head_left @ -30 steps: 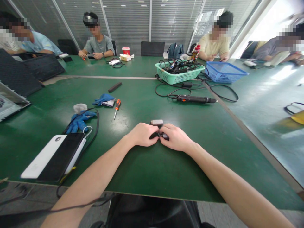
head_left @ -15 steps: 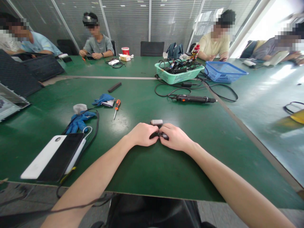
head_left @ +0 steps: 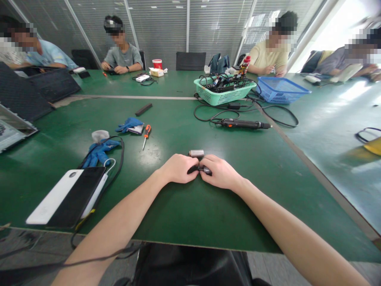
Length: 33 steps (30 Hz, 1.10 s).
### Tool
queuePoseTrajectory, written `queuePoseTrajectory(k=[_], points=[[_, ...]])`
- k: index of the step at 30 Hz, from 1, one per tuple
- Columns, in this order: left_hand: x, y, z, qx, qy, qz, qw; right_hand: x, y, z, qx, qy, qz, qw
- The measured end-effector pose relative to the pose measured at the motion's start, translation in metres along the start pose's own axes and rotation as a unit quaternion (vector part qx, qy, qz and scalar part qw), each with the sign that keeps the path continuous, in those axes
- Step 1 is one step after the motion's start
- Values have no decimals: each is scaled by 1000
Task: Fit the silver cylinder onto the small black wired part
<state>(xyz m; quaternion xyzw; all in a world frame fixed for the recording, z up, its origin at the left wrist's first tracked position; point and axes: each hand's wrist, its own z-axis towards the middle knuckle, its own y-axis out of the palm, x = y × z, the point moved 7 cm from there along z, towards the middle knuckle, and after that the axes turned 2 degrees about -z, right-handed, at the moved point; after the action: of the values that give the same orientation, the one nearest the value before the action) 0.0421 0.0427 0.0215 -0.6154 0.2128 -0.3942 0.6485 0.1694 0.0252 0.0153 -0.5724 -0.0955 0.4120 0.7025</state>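
Note:
My left hand (head_left: 181, 168) is closed around a small black part (head_left: 193, 169), most of it hidden by the fingers. Against it, my right hand (head_left: 219, 171) is closed on a small shiny dark part (head_left: 206, 171). The two hands meet just above the green table (head_left: 202, 214), fingertips nearly touching. Whether the two dark parts are one piece or separate, I cannot tell. Right behind my fingers a small silver metal cylinder (head_left: 196, 153) lies on its side.
A phone-like white and black slab (head_left: 67, 196), blue gloves (head_left: 99, 153) and an orange-handled screwdriver (head_left: 146, 136) lie to the left. Ahead right are a corded electric screwdriver (head_left: 245, 124), a green basket (head_left: 224, 96) of tools and a blue basket (head_left: 281, 90). Several people sit around.
My hands and the dark parts hold their place. Across the table, the person in the yellow shirt has shifted slightly and raised a hand.

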Motion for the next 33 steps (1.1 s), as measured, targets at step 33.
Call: queuePoseTrajectory(k=[33], points=[[0,0,0,-1,1,-2,1000,-1,-2,1,3,-2,-4,1000]])
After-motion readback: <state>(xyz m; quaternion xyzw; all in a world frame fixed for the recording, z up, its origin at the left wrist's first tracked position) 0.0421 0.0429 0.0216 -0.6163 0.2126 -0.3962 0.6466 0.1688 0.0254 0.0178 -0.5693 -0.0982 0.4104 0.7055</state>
